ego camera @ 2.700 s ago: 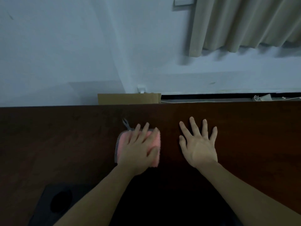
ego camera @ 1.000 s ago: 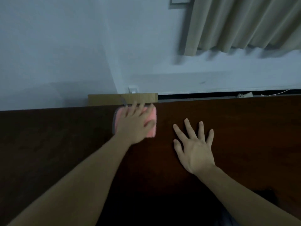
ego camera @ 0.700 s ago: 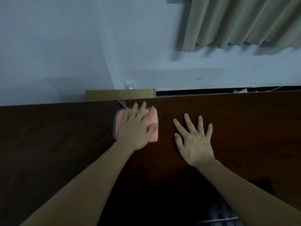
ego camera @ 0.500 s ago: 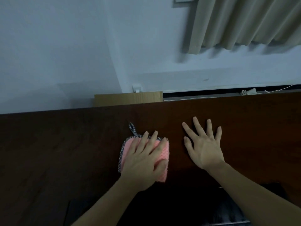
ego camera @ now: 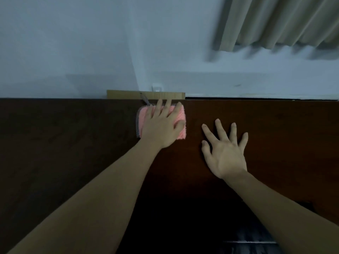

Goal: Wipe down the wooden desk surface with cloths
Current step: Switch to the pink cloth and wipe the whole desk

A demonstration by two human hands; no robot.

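The dark brown wooden desk top (ego camera: 64, 143) spreads across the lower half of the view. On it, the left hand (ego camera: 161, 129) lies flat on a folded pink terry cloth with a grey checked edge (ego camera: 180, 123), fingers (ego camera: 159, 107) straight and a little spread, pressing it to the wood rather than gripping it. The cloth sits at the desk's far edge, under the palm and fingers, showing left of the knuckles and right of the thumb. Its grey hanging loop (ego camera: 145, 100) sticks out past the little finger, over the far edge. Just beyond the fingertips stands a flat light-brown cardboard panel (ego camera: 126, 94) against the pale wall (ego camera: 73, 43).

Right of the cloth, apart from it, the right hand (ego camera: 225, 154) rests palm down on bare wood, fingers (ego camera: 221, 131) splayed wide and straight, holding nothing. Well beyond those fingers, high on the wall, hangs a pleated beige curtain (ego camera: 275, 21), blurred.
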